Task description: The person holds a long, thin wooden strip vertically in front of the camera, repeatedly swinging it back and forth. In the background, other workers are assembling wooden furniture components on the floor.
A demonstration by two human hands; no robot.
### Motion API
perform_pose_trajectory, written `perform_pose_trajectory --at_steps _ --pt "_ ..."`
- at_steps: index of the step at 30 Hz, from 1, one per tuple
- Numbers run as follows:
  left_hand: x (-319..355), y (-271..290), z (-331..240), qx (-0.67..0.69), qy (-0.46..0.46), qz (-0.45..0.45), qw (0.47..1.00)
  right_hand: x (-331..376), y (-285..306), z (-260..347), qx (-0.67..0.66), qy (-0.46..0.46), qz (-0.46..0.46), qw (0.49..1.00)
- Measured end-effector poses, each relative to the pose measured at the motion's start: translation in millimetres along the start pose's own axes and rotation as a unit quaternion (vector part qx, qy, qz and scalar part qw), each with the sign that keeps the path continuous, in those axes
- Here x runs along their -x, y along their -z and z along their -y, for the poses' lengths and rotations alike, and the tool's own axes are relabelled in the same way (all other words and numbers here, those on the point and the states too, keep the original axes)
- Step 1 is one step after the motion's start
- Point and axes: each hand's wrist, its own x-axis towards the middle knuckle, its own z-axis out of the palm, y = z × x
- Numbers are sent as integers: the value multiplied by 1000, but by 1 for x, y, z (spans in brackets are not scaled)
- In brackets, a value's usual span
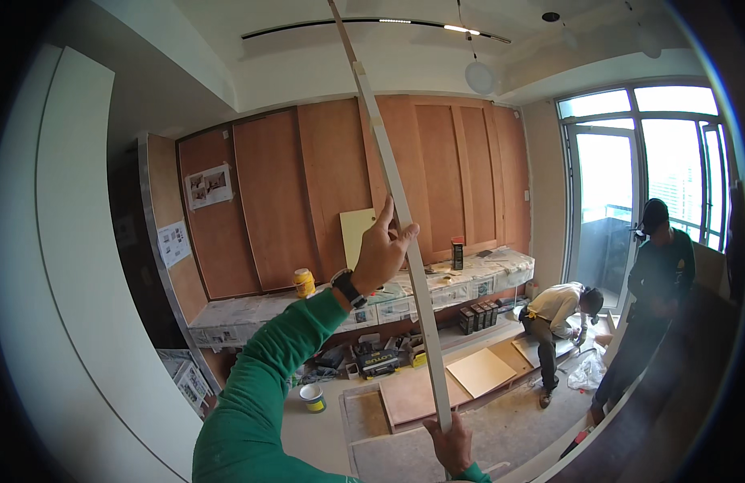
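Observation:
A long, pale, narrow wooden strip (424, 322) stands tilted in front of me, its upper part reaching toward the ceiling. My left hand (380, 251), in a green sleeve with a black watch at the wrist, grips it about midway. The thumb lies against the strip and the index finger points up along it; the other fingers are partly hidden. Lower down, my right hand (451, 444) is closed around the bottom end, with some fingers out of sight behind it.
A paper-covered ledge (501, 270) runs below wooden wall panels (268, 193), bearing a yellow tub (304, 282). Boards (479, 372), a paint can (313, 398) and a toolbox (378, 362) lie on the floor. At right, one person (554, 312) crouches and another (661, 270) stands.

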Motion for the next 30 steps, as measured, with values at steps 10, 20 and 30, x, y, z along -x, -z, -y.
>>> perform_pose_trajectory --at_steps 10,20,30 --pt "77 -2 -42 28 -28 38 998 75 -35 -142 -85 -25 52 995" --pt "96 -8 -38 53 -35 52 997 86 -44 -200 -236 -137 128 954" --pt "77 2 -27 44 -28 33 998 67 -64 -187 -296 -126 130 938"
